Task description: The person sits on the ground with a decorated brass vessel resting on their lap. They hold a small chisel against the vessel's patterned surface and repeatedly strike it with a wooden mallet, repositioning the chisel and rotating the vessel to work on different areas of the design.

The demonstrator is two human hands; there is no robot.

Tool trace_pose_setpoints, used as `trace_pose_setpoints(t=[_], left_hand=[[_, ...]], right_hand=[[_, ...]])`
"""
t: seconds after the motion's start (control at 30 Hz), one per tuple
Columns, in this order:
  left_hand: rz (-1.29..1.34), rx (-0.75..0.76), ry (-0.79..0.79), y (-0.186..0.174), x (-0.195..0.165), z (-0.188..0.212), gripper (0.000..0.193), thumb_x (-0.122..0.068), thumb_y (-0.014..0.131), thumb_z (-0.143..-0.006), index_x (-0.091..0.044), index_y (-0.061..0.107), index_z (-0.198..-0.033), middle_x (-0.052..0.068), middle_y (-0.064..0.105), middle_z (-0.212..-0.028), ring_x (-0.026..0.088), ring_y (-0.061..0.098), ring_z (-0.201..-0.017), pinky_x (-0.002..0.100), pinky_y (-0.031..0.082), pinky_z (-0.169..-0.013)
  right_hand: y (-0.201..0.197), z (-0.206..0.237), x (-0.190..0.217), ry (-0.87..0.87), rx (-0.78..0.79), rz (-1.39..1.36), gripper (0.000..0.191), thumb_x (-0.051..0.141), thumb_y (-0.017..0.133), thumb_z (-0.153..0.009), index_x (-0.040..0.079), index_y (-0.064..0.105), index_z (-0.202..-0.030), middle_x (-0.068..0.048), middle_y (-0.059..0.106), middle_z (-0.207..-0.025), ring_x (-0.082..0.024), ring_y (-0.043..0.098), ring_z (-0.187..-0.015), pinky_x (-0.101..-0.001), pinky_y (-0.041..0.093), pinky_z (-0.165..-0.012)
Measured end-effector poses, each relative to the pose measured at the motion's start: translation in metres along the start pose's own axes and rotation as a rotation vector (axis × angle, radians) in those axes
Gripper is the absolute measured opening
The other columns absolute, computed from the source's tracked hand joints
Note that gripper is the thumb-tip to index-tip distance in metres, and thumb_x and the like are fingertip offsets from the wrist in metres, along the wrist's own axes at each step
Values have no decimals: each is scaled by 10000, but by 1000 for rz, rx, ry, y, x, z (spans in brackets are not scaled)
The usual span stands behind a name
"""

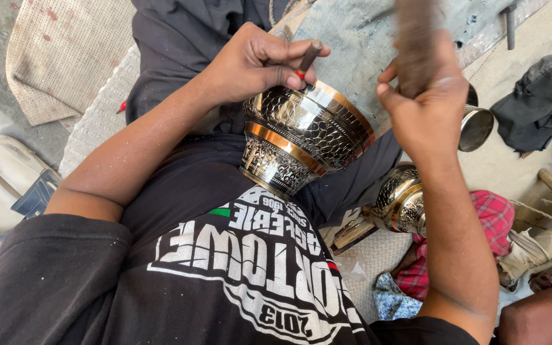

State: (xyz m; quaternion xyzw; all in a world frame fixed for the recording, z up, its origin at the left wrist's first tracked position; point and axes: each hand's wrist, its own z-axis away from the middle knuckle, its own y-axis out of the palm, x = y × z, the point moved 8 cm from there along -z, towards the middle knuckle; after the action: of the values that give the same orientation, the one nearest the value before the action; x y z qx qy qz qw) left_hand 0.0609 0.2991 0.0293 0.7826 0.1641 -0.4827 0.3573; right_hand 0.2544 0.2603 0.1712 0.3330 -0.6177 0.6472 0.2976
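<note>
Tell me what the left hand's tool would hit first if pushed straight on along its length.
Most likely the metal bowl: the left hand holds the punch tip-down at the bowl's gold rim. Whether it already touches is unclear.

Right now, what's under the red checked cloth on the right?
The red checked cloth lies beside a second engraved metal vessel, with a blue patterned rag at its lower edge. Whatever is beneath it is covered; the right forearm hides part of it too.

No packages, labels, signs, screens.
</note>
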Motion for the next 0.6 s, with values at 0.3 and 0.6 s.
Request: trace_pose_setpoints(t=[0.3,0.6], left_hand=[[20,-22,-7,-2,-1,1,393,40,724,-991,-1,616,-1366,173,659,-1384,202,707,-1223,348,606,-1090],[11,-20,4,-6,1,1,387,60,720,-996,0,625,-1367,164,678,-1361,185,712,-1204,329,622,-1045]], right_hand=[[5,-8,25,-148,40,729,477,-97,796,-767,97,706,-1194,-129,743,-894,-319,710,-809,-412,539,-701],[1,-12,5,45,43,102,403,-102,684,-844,58,623,-1209,-104,711,-960,-157,704,-931,-307,570,-839]])
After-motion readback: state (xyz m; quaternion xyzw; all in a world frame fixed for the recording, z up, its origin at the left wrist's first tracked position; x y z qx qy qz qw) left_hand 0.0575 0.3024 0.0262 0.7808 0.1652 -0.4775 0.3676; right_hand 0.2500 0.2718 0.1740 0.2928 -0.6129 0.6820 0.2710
